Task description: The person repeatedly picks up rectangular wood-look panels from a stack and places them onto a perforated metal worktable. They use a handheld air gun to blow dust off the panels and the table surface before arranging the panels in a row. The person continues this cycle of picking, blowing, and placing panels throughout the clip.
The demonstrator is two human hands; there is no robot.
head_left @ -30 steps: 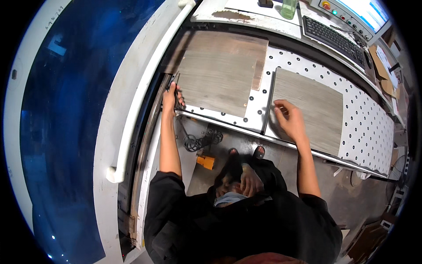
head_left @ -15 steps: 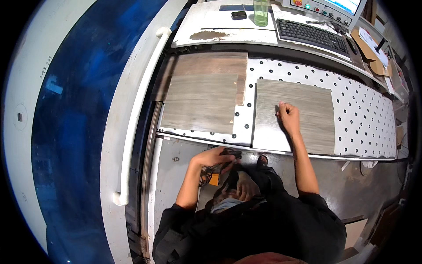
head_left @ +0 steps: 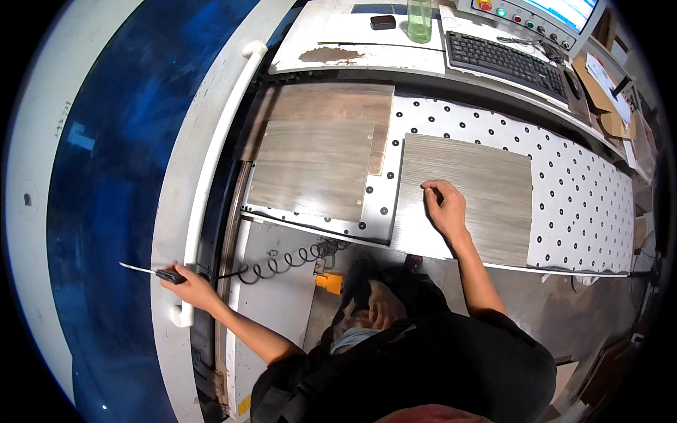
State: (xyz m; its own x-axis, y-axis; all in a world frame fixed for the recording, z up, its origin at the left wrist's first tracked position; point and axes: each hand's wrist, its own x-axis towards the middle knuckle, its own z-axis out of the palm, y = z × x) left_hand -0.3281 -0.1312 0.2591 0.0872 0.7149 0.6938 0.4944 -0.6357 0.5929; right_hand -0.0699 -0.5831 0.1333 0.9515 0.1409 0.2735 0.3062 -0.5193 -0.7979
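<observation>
My left hand (head_left: pixel 192 285) is stretched out to the left, closed round a black air blow gun (head_left: pixel 171 276) with a thin metal nozzle pointing left. A black coiled hose (head_left: pixel 283 262) runs from it back towards the bench. My right hand (head_left: pixel 446 209) rests on the grey wood-grain board (head_left: pixel 486 187) in front of me. Its fingers are curled together with the thumb; whether they hold something small is hidden. Another grey wood-grain board (head_left: pixel 310 169), with small holes near its right edge, lies to the left, partly over a browner board (head_left: pixel 338 95).
The boards lie on a white bed with black dots (head_left: pixel 578 204). Beyond it are a keyboard (head_left: pixel 504 67), a mouse, a green bottle (head_left: pixel 419 22) and a control panel (head_left: pixel 525 20). A white rail (head_left: pixel 211 183) and blue machine window (head_left: pixel 106 197) stand left; an orange-yellow object (head_left: pixel 328 283) sits below.
My left hand has swung far left from in front of my body, drawing out the coiled hose with the air blow gun. My right hand has shifted slightly towards me on the board.
</observation>
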